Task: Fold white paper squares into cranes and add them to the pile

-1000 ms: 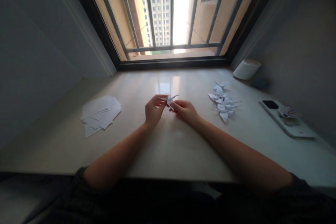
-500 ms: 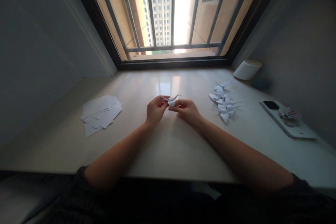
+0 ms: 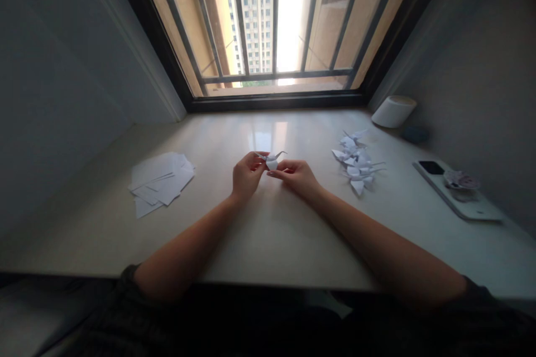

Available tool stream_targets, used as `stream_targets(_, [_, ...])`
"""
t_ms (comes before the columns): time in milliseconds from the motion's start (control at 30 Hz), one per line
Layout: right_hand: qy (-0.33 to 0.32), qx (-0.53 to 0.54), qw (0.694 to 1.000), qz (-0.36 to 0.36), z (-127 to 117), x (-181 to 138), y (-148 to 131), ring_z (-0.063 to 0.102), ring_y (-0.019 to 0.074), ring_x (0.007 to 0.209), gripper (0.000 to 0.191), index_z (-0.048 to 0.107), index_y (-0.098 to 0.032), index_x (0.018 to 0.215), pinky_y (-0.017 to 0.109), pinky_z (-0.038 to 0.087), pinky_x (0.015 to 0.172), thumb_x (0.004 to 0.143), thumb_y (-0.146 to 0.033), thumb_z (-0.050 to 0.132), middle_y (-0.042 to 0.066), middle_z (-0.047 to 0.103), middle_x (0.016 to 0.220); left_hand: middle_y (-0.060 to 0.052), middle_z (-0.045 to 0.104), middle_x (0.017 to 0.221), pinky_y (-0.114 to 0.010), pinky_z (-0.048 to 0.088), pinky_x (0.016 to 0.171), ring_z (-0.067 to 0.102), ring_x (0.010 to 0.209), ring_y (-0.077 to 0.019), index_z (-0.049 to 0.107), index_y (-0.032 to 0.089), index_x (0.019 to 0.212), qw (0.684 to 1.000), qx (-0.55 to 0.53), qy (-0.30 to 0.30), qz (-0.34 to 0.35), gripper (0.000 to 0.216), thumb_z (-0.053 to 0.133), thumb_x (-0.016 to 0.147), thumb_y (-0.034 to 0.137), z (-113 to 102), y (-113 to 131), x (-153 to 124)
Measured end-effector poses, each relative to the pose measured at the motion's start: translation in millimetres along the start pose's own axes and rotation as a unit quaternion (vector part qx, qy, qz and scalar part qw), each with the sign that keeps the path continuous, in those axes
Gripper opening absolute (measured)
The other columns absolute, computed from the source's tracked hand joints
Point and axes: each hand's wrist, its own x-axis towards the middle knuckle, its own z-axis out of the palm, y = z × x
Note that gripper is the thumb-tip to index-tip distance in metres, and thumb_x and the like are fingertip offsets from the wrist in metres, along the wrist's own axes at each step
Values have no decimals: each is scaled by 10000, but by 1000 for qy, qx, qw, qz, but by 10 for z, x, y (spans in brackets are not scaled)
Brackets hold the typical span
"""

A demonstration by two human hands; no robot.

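A white paper crane [image 3: 272,162] is held between my two hands over the middle of the tabletop, its thin points sticking out to either side. My left hand [image 3: 248,174] pinches it from the left, with the fingertips partly hidden behind the paper. On the other side my right hand [image 3: 298,174] grips the crane's right edge between thumb and fingers. To the right lies a heap of folded paper cranes [image 3: 355,163]. Loose white paper sheets [image 3: 161,178] overlap in a pile on the left.
A white phone [image 3: 458,192] with a round ornament [image 3: 461,180] on its back lies at the right. Behind it stand a white cup-like object [image 3: 393,111] and a small dark object [image 3: 415,134] by the wall. A barred window [image 3: 274,101] closes the far side of the table [image 3: 268,245].
The crane and both hands have shifted very slightly to the left. Both hands keep their hold on it, and the piles look unchanged.
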Motion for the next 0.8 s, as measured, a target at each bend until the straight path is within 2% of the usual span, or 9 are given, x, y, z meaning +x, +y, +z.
stream_targets(200, [25,-11,998,-61,9,-3,-7,458,109,559,324,630,-183,562,267,348,559,596,-465,785,-21,560,565,-37,714,930,-281,550,708,676,773,-157,687,203,927,1000,6,-9,-7,178,654,753,220,0,-22,-2])
stream_targets(367, [43,-35,993,-100,5,-14,-32,476,122,592,314,613,-189,538,279,366,605,633,-443,772,-21,562,570,-35,715,919,-274,549,690,674,755,-153,688,204,922,1000,17,-4,-15,179,658,747,229,6,3,-13])
stream_targets(533, [19,-40,992,-115,-15,-7,-16,543,153,673,267,678,-212,638,294,394,628,626,-459,779,11,649,703,-39,711,906,-283,554,696,678,768,-164,680,196,933,1000,-10,-7,-7,183,646,754,216,8,19,-11])
stream_targets(800, [19,-112,986,-122,-13,-42,-25,484,140,598,358,654,-207,601,298,389,593,660,-552,727,14,620,652,-41,706,884,-274,549,654,676,714,-158,673,187,968,1000,-10,-10,-19,209,615,769,211,6,-6,-3])
